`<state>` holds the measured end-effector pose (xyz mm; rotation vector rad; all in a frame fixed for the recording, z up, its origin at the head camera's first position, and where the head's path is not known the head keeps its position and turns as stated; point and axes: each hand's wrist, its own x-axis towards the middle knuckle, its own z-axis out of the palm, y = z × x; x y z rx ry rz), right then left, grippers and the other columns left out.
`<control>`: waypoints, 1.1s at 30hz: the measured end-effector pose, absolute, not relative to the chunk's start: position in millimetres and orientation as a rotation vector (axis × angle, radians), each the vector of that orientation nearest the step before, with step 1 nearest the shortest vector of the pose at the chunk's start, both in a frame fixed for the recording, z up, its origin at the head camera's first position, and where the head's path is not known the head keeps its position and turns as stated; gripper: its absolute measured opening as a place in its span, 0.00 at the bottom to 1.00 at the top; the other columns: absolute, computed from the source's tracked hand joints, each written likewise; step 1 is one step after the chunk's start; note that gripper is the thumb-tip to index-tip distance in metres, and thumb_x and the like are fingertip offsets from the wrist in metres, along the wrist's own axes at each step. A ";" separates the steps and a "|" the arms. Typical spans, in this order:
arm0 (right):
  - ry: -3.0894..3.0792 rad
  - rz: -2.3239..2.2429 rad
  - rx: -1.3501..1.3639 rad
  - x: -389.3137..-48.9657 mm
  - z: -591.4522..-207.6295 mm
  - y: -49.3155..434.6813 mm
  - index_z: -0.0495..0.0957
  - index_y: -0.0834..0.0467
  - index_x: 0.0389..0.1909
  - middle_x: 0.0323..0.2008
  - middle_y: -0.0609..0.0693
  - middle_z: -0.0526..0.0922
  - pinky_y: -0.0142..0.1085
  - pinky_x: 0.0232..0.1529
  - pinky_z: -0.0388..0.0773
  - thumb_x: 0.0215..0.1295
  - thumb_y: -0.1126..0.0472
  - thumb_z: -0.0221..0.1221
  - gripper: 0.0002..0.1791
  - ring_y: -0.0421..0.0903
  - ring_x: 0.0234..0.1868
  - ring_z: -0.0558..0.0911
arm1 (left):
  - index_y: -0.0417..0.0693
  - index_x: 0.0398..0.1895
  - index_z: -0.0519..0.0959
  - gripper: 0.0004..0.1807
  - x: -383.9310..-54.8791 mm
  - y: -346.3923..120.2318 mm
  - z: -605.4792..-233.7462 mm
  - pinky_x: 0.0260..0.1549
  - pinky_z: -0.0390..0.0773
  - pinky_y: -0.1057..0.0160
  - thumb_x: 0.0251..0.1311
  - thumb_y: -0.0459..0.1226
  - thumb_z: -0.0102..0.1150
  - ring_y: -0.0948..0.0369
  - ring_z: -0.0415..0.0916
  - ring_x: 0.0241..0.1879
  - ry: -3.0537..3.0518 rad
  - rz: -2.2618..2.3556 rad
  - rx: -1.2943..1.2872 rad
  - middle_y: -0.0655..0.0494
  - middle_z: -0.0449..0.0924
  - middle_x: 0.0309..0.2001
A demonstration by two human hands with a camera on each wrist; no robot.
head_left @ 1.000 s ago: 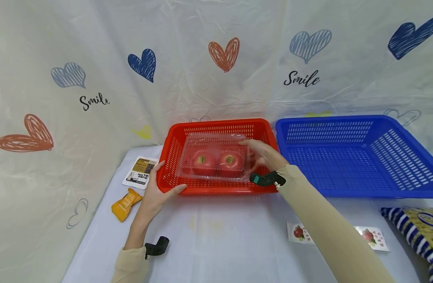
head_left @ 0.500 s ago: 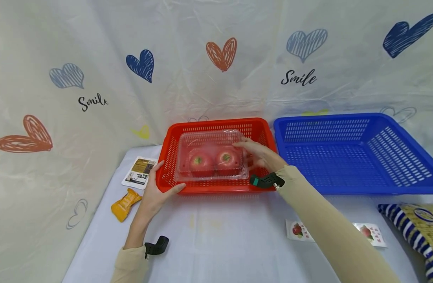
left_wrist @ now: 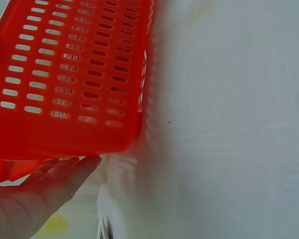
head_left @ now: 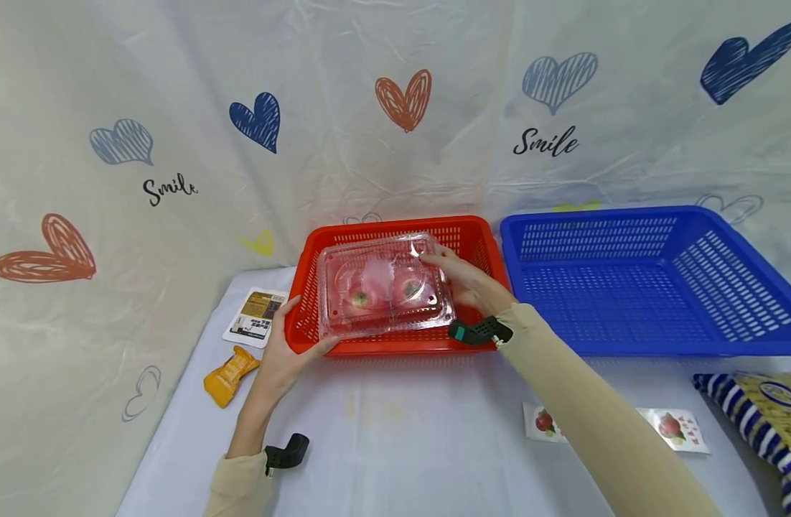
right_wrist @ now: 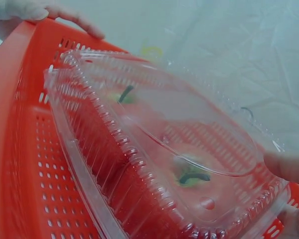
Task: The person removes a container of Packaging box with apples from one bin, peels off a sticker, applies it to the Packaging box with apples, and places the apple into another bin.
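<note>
Apples (head_left: pixel 362 298), two round red ones, sit side by side in a see-through plastic box (head_left: pixel 376 248) with bumpy sides and a lid. The box is over the floor of a red plastic basket (head_left: pixel 395 346) full of slots; I can't tell if its bottom touches that floor. It lies long ways from left to right, a bit crooked. I have the right hand (head_left: pixel 468 281) holding its right end, with one fingertip on top of the lid. So the box stretches out to the left of the right hand, and that hand is the closer one, since it has hold of it.

My left hand (head_left: pixel 292 353) has its fingers and thumb spread on the near left corner of the basket, not holding the box. The box's near left corner comes right by that thumb; I can't tell if they touch.

Farther out, a big blue plastic basket (head_left: pixel 602 301) is just right of the red one. A small orange wrapped packet (head_left: pixel 227 377) lies left of my left hand.
</note>
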<state>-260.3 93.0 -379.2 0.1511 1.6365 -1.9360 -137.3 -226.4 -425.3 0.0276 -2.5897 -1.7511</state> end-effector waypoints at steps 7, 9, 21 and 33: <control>1.631 -1.907 0.183 -259.9 -377.6 93.9 0.29 0.38 0.85 0.81 0.61 0.46 0.67 0.74 0.58 0.82 0.46 0.48 0.44 0.62 0.76 0.59 | 0.55 0.82 0.50 0.55 -136.7 -227.2 -425.2 0.65 0.75 0.43 0.59 0.46 0.77 0.49 0.60 0.74 -2.568 -1.780 0.023 0.50 0.58 0.77; 1.623 -1.898 0.193 -259.8 -377.3 94.9 0.28 0.39 0.85 0.82 0.60 0.43 0.69 0.74 0.56 0.82 0.45 0.48 0.45 0.63 0.79 0.54 | 0.55 0.82 0.50 0.55 -136.3 -227.1 -425.3 0.65 0.75 0.43 0.59 0.46 0.77 0.49 0.59 0.74 -2.567 -1.782 0.020 0.50 0.57 0.77; 1.608 -1.857 0.237 -257.7 -377.3 92.0 0.43 0.50 0.85 0.77 0.60 0.58 0.60 0.73 0.66 0.79 0.43 0.51 0.43 0.59 0.72 0.65 | 0.57 0.82 0.50 0.54 -136.4 -226.3 -424.7 0.64 0.77 0.43 0.60 0.48 0.76 0.49 0.58 0.75 -2.596 -1.748 0.034 0.50 0.56 0.78; 1.674 -1.812 0.176 -251.8 -376.1 94.5 0.52 0.54 0.83 0.65 0.58 0.67 0.51 0.55 0.83 0.79 0.43 0.52 0.40 0.54 0.57 0.72 | 0.56 0.82 0.51 0.55 -136.1 -226.7 -425.1 0.66 0.74 0.42 0.59 0.49 0.76 0.48 0.58 0.74 -2.598 -1.733 0.044 0.48 0.56 0.77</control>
